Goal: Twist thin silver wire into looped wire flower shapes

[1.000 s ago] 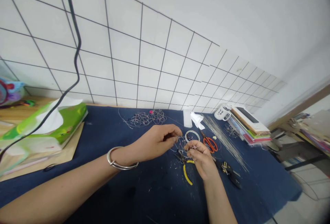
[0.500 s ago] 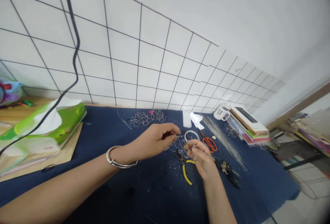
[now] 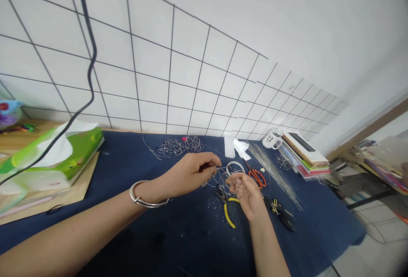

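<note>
While the left hand (image 3: 191, 174) hung just below the centre of the frame, its thumb and fingertips pinched together on thin bent wire (image 3: 219, 179), the right hand (image 3: 250, 196) gripped more of that wire between thumb and curled fingers, a little right of centre. Exactly where one strand ended was too fine to tell. Just beneath the wire, yellow-handled pliers (image 3: 227, 216) lay on the dark blue cloth (image 3: 191, 247). A pale ring (image 3: 235, 162) sat just above the right fingertips, near the orange-handled tool (image 3: 258, 178). Black-handled pliers (image 3: 283, 217) rested at lower right, below a bundle of straight wires (image 3: 276, 173). Tangled wire (image 3: 174, 146) lay above the left hand, and a green tissue pack (image 3: 84, 145) occupied the left edge.
</note>
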Demonstrator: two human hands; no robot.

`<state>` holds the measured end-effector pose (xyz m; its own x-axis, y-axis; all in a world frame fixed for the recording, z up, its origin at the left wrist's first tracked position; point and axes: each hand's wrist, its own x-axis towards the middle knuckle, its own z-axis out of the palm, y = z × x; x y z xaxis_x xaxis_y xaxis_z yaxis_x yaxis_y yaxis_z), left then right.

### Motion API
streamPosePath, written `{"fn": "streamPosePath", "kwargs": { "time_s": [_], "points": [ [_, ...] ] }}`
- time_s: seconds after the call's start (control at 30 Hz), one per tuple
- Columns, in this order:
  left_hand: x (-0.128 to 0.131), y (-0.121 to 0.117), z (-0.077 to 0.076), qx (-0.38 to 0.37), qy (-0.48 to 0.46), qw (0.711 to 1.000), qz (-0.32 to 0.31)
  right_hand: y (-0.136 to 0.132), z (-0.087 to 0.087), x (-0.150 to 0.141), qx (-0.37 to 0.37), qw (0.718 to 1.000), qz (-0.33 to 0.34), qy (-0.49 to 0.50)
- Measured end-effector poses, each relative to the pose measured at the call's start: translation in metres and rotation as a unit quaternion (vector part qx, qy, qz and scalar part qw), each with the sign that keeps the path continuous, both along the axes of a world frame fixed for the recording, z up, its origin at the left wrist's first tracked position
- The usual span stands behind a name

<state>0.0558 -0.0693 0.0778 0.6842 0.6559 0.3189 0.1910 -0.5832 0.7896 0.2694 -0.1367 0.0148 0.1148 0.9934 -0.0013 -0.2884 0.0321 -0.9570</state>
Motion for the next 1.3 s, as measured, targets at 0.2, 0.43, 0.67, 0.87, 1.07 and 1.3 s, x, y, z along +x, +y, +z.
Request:
{"fn": "streamPosePath", "kwargs": {
  "time_s": [0.2, 0.43, 0.67, 0.87, 1.07, 1.3],
  "points": [
    [0.0, -0.001, 0.002, -0.012, 0.011, 1.0, 0.003, 0.0, 0.0, -0.001, 0.003, 1.0, -0.007, -0.005],
    [-0.001, -0.003, 0.006, -0.016, 0.013, 1.0, -0.001, -0.001, -0.004, 0.003, 0.006, 1.0, 0.004, -0.006],
    [-0.002, -0.006, 0.007, 0.002, -0.004, 1.0, -0.007, 0.002, -0.006, 0.005, 0.007, 1.0, 0.006, -0.014],
    [-0.004, -0.009, 0.012, 0.002, -0.006, 1.0, -0.015, 0.001, -0.005, 0.005, 0.005, 1.0, 0.001, -0.014],
    [-0.004, -0.01, 0.012, 0.002, -0.008, 1.0, -0.017, 0.003, -0.006, 0.006, 0.003, 1.0, -0.001, -0.011],
    [-0.005, -0.01, 0.013, 0.002, -0.007, 1.0, -0.017, 0.0, 0.001, 0.002, -0.003, 1.0, -0.007, -0.012]
  ]
}}
